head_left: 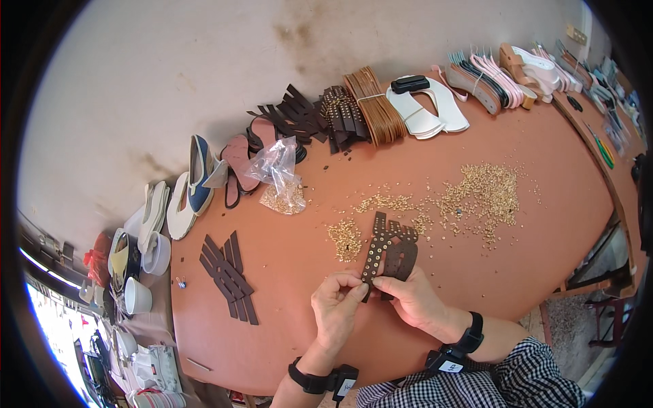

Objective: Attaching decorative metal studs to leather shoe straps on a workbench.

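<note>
A dark brown strappy shoe upper (390,253), one band set with rows of gold studs, is held up over the table between my two hands. My left hand (337,299) pinches the lower end of the studded band between thumb and fingers. On the other side my right hand (413,299) grips the same piece, its thumb near the band's end and its fingers partly hidden behind. Just beyond the hands lies a small heap of gold studs (345,239). A larger spread of loose studs (479,197) is farther right. Flat brown cut uppers (229,277) lie to the left.
Along the wall stand a bundle of brown straps (374,105), white sole pieces (445,112), studded uppers (343,119) and a blue shoe (199,173). A clear plastic bag (280,180) with studs sits nearer. White cups (138,297) are at the left edge.
</note>
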{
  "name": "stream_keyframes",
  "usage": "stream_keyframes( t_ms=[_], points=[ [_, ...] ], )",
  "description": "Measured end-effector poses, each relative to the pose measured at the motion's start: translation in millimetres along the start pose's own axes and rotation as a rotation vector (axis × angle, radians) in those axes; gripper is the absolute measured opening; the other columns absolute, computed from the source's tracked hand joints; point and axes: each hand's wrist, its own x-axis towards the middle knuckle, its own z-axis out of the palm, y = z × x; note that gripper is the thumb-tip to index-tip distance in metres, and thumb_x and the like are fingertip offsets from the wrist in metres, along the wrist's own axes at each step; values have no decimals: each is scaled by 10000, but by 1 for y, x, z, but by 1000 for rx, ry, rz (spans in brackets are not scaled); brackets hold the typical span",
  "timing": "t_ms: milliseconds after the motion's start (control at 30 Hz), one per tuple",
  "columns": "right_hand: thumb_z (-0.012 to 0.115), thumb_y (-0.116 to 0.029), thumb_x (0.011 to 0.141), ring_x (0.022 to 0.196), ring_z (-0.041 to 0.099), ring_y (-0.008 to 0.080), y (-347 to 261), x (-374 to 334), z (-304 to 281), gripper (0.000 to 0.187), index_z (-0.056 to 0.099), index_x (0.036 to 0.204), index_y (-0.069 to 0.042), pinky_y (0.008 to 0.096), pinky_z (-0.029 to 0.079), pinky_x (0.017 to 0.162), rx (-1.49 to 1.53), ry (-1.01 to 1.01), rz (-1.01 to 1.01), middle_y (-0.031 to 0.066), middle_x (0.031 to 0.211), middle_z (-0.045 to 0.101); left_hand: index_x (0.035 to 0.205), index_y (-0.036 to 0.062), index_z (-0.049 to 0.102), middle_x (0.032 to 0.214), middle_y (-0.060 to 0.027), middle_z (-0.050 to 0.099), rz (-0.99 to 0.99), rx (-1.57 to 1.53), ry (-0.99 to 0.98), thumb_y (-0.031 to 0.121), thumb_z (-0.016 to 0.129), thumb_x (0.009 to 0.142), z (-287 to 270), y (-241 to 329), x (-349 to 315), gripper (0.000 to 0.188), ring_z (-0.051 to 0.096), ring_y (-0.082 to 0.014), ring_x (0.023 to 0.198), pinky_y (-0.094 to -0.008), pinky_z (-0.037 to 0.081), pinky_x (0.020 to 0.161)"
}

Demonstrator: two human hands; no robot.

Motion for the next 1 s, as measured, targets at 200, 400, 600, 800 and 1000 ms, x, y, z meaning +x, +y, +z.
stream_keyframes(
  t_ms=[200,400,600,800,1000],
  points=[
    [552,12,834,751,536,81,1,-2,7,112,588,940,3,225,450,665,-66,8,-47,19,878,589,850,-39,557,932,-101,564,58,95,28,-130,585,755,-2,-5,1,134,576,-129,755,-235,518,687],
    [566,6,834,744,524,72,-1,-4,3,72,591,902,9,221,443,661,-184,-11,-57,6,845,578,798,-5,561,865,-83,572,-4,-134,17,-166,600,715,0,4,1,185,565,-123,754,-231,502,683],
    [577,-1,829,717,506,67,0,-2,0,31,587,858,3,216,421,633,-222,-13,-60,-5,808,561,759,11,566,807,-62,581,-14,-154,68,-180,611,683,-3,3,1,211,557,-109,734,-218,488,662],
    [589,3,814,719,521,77,-1,-2,0,52,592,866,-4,231,431,640,-142,1,-31,2,823,574,748,24,563,771,-57,589,-103,-247,76,-166,617,680,-4,1,4,209,556,-104,677,-208,475,623],
    [592,13,801,748,547,103,0,-2,0,94,595,892,-8,242,444,666,-34,32,26,27,857,597,729,25,540,752,-68,595,-184,-334,35,-146,618,694,-8,-3,9,191,571,-124,634,-221,486,594]
  ],
)
